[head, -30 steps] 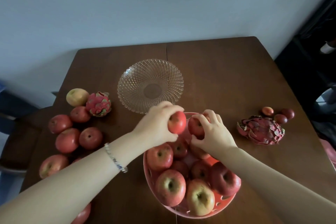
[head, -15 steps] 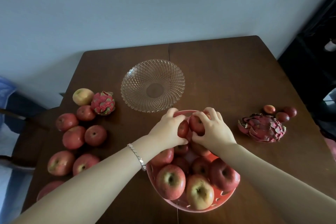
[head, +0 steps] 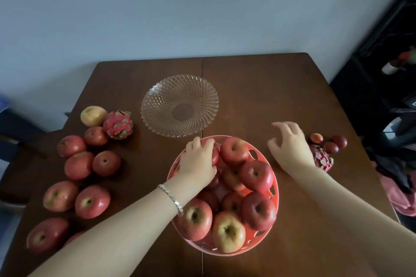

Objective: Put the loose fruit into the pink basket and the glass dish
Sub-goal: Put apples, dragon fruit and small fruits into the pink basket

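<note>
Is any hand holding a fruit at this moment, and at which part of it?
The left hand rests over the top of a red apple in the pink basket; whether it grips cannot be told. The right hand is open and holds nothing.

Pink basket (head: 273, 189): salmon-pink plastic, oval cut-outs along the wall. Apples in the basket (head: 256, 174): deep red, some streaked yellow-green near the stem. Loose apples (head: 92, 201) at left: red, blushed yellow. Pale fruit (head: 93, 115): yellow-orange. Dragon fruit (head: 118, 124): magenta, green-tipped scales. Glass dish (head: 180, 105): clear, diamond-cut lattice. Small fruits (head: 331, 147) at right: dark maroon. Table (head: 270, 87): dark brown wood. Bracelet (head: 171, 198): silver links.
</note>
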The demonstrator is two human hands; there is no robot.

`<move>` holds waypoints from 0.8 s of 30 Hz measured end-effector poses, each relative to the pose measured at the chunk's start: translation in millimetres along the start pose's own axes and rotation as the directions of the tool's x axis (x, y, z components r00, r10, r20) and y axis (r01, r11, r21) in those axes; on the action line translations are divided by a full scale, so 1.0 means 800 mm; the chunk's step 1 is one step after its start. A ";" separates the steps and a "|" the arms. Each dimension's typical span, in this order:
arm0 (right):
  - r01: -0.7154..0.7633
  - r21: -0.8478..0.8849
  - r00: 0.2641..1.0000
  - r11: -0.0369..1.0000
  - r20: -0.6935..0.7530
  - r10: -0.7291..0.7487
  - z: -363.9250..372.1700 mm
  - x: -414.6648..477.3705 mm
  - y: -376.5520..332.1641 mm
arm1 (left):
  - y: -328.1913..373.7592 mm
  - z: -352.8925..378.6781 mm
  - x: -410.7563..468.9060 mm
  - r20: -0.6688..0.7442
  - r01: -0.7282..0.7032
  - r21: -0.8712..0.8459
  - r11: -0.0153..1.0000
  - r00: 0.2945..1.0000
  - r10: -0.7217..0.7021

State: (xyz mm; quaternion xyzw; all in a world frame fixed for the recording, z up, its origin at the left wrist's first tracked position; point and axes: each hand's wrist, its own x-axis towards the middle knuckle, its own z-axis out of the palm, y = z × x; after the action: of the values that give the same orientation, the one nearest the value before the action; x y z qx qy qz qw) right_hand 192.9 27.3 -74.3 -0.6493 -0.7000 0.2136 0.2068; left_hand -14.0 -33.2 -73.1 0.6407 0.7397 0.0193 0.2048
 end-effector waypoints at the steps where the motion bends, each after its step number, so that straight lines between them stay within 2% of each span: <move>1: -0.080 -0.128 0.994 0.989 0.067 0.089 -0.012 0.007 0.021 | 0.001 -0.001 0.001 0.012 0.008 -0.030 1.000 1.000 -0.007; 2: -0.122 -0.305 0.967 0.945 0.177 0.182 -0.019 0.011 0.042 | 0.000 -0.002 -0.001 0.024 0.026 -0.067 0.997 0.999 -0.025; 4: -0.047 -0.612 0.889 0.789 0.335 0.313 -0.019 0.012 0.077 | -0.004 -0.002 -0.007 0.022 0.065 -0.106 0.992 0.998 -0.063; 6: 0.059 -0.709 0.884 0.703 0.364 0.294 -0.010 0.008 0.097 | -0.010 -0.001 -0.013 0.003 0.092 -0.088 0.992 0.996 -0.092; 8: 0.073 -0.707 0.920 0.703 0.321 0.227 -0.006 0.007 0.101 | -0.020 0.000 -0.021 0.008 0.133 -0.130 0.983 0.991 -0.133; 11: -0.053 -0.596 0.934 0.802 0.255 0.251 -0.015 0.003 0.089 | -0.039 -0.002 -0.034 0.060 0.202 -0.278 0.939 0.979 -0.193; 13: -0.181 -0.350 0.956 0.919 0.157 0.248 -0.028 -0.003 0.067 | -0.053 -0.002 -0.043 0.102 0.220 -0.362 0.906 0.975 -0.196; 14: -0.192 -0.205 0.970 0.960 0.107 0.217 -0.037 -0.007 0.050 | -0.057 -0.001 -0.047 0.129 0.230 -0.387 0.893 0.972 -0.194; 16: -0.103 0.030 0.994 0.994 0.043 0.101 -0.056 -0.019 0.005 | -0.062 0.002 -0.053 0.154 0.233 -0.460 0.857 0.971 -0.181; 19: 0.079 0.277 0.991 0.958 0.085 -0.107 -0.065 -0.049 -0.067 | -0.063 0.007 -0.057 0.132 0.231 -0.534 0.813 0.973 -0.190; 21: 0.170 0.290 0.961 0.942 0.165 -0.224 -0.043 -0.072 -0.097 | -0.067 0.008 -0.056 0.114 0.209 -0.553 0.806 0.978 -0.175; 24: 0.232 0.079 0.908 0.970 0.339 -0.245 0.008 -0.098 -0.110 | -0.090 0.027 -0.045 0.128 0.201 -0.602 0.773 0.980 -0.155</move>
State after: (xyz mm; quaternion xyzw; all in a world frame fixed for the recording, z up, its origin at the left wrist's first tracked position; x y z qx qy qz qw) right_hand 122.6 -57.2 -30.4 -0.5075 -0.7953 0.3104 0.1167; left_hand -71.1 -85.5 -103.7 0.4674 0.7430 0.2151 0.4279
